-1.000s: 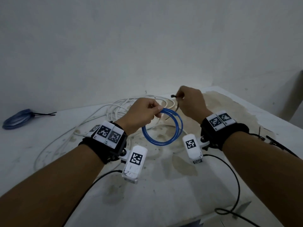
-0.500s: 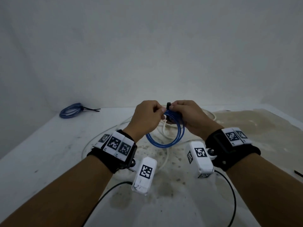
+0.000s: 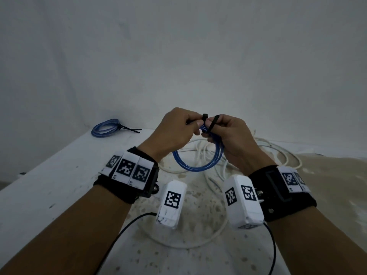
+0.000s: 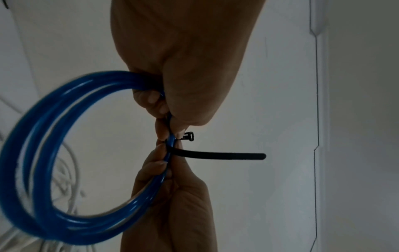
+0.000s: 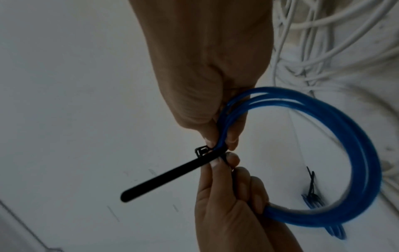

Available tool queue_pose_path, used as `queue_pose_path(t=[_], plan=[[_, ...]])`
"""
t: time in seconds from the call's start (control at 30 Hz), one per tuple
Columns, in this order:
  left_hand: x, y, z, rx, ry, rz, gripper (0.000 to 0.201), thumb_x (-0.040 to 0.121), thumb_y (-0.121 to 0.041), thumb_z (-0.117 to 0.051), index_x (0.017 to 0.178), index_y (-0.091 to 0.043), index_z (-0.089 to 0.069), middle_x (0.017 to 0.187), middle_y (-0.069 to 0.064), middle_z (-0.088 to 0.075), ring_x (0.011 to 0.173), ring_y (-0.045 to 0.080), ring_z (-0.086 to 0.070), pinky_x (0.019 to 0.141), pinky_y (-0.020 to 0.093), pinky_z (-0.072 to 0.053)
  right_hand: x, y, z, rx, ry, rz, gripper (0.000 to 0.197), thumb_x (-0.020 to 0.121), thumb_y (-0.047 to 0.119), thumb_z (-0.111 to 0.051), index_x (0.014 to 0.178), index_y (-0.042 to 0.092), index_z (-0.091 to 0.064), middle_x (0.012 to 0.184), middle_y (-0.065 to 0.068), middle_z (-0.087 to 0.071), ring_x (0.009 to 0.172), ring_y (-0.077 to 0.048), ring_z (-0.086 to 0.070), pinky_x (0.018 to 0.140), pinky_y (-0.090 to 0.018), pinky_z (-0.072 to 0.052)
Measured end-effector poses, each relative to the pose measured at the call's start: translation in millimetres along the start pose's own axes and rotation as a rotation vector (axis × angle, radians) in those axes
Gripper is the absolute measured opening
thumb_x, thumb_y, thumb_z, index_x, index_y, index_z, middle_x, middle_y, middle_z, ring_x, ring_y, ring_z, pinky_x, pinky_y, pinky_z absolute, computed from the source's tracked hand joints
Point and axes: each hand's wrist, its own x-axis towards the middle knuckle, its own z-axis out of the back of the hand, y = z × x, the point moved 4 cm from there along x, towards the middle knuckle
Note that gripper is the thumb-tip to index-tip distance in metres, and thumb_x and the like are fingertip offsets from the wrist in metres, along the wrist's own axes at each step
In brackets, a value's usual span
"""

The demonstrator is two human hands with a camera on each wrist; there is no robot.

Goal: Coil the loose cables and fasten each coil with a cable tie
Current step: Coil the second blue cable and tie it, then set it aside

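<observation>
Hands (image 3: 174,132) (image 3: 230,135) now raised, fingers pinching blue coil (image 3: 198,165); tie (image 3: 213,122) newly wrapped round it, tail unthreaded, so fastening is under way.

The head view looks forward and down from above the forearms, taking in the white surface (image 3: 49,187), the wall behind it and both hands from the back. The left wrist view sits very close under the left hand (image 4: 183,59), looking along it toward the wall. The right wrist view does the same under the right hand (image 5: 215,68), apparently facing the surface. All three share the blue coil (image 3: 198,165) and black tie (image 4: 218,156) between the hands.
</observation>
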Motion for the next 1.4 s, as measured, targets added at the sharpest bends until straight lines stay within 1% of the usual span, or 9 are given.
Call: queue_pose_path(t=[0.17, 0.33, 0.53, 0.67, 0.8, 0.97, 1.07, 1.27, 1.4], plan=[[11.7, 8.3, 3.9, 0.024, -0.097, 0.029, 0.035, 0.098, -0.017, -0.056, 0.066, -0.032, -0.063, 0.046, -0.02, -0.054, 0.046, -0.007, -0.048, 0.051, 0.006, -0.031, 19.3, 3.7, -7.3, -0.076, -0.044, 0.1, 0.005, 0.09, 0.003, -0.069, 0.085, 0.0, -0.069, 0.07, -0.01, -0.072, 0.063, -0.016, -0.069, 0.058, -0.022, -0.053], [15.0, 16.9, -3.6, 0.016, -0.177, 0.031, 0.043, 0.096, -0.016, -0.057, 0.059, -0.037, -0.055, 0.043, -0.025, -0.051, 0.044, -0.007, -0.048, 0.048, 0.005, -0.03, 23.7, -1.9, -9.2, -0.082, -0.088, 0.12, 0.01, 0.09, 0.001, -0.069, 0.08, 0.002, -0.065, 0.07, -0.012, -0.071, 0.06, -0.016, -0.069, 0.058, -0.023, -0.054], [14.1, 42.8, -20.2, 0.007, -0.205, 0.167, 0.026, 0.092, -0.018, -0.057, 0.079, -0.01, -0.078, 0.069, 0.013, -0.07, 0.059, 0.016, -0.059, 0.059, 0.028, -0.046, 29.5, -28.2, -12.6, -0.49, -0.083, 0.065, 0.011, 0.092, 0.005, -0.06, 0.093, 0.013, -0.067, 0.093, -0.006, -0.073, 0.081, -0.019, -0.071, 0.074, -0.038, -0.058], [14.3, 59.8, -16.5, -0.072, -0.22, 0.327, 0.023, 0.09, -0.018, -0.06, 0.08, -0.009, -0.079, 0.073, 0.016, -0.071, 0.06, 0.015, -0.055, 0.048, 0.017, -0.038, 28.5, -17.2, -18.3, -0.915, 0.129, 0.252, 0.047, 0.081, 0.003, -0.069, 0.121, 0.028, -0.066, 0.125, 0.003, -0.054, 0.107, -0.006, -0.05, 0.088, -0.01, -0.037], [11.3, 64.5, -15.8, -0.14, -0.214, 0.401, 0.024, 0.09, -0.021, -0.063, 0.073, -0.009, -0.076, 0.071, 0.01, -0.07, 0.061, 0.011, -0.058, 0.053, 0.019, -0.04, 22.7, -3.5, -26.3, -0.848, 0.127, 0.395, 0.02, 0.084, 0.031, -0.076, 0.104, 0.025, -0.076, 0.11, 0.009, -0.064, 0.099, -0.004, -0.057, 0.081, -0.011, -0.039], [12.1, 54.0, -22.3, -0.176, -0.195, 0.365, 0.024, 0.092, -0.016, -0.058, 0.075, -0.013, -0.074, 0.065, 0.0, -0.066, 0.057, 0.007, -0.053, 0.044, 0.008, -0.037, 25.4, -2.4, -21.4, -0.634, -0.147, 0.325, 0.024, 0.1, 0.019, -0.053, 0.087, 0.007, -0.068, 0.068, 0.002, -0.066, 0.067, -0.018, -0.064, 0.068, -0.03, -0.048], [14.1, 49.7, -26.5, -0.107, -0.18, 0.331, 0.024, 0.091, -0.017, -0.057, 0.078, -0.01, -0.077, 0.069, 0.01, -0.068, 0.05, 0.007, -0.046, 0.047, 0.014, -0.037, 26.9, -5.7, -22.6, -0.927, -0.109, 0.306, 0.032, 0.103, 0.017, -0.043, 0.078, 0.004, -0.058, 0.072, -0.006, -0.061, 0.069, -0.024, -0.055, 0.063, -0.035, -0.036], [12.8, 55.3, -24.0, -0.069, -0.2, 0.358, 0.026, 0.091, -0.016, -0.058, 0.075, -0.007, -0.075, 0.067, 0.011, -0.067, 0.039, 0.004, -0.041, 0.041, 0.012, -0.032, 19.4, 6.7, -19.1, -1.033, -0.068, 0.367, 0.019, 0.095, 0.019, -0.062, 0.099, 0.011, -0.079, 0.091, -0.007, -0.076, 0.081, -0.021, -0.068, 0.082, -0.034, -0.053], [12.6, 49.6, -28.0, 0.029, -0.174, 0.299, 0.029, 0.09, -0.018, -0.056, 0.079, 0.001, -0.074, 0.075, 0.021, -0.068, 0.051, 0.014, -0.043, 0.054, 0.033, -0.042, 17.6, 7.0, -21.5, -1.076, -0.075, 0.34, 0.017, 0.093, 0.021, -0.064, 0.097, 0.015, -0.08, 0.09, -0.004, -0.076, 0.079, -0.019, -0.068, 0.078, -0.031, -0.053]])
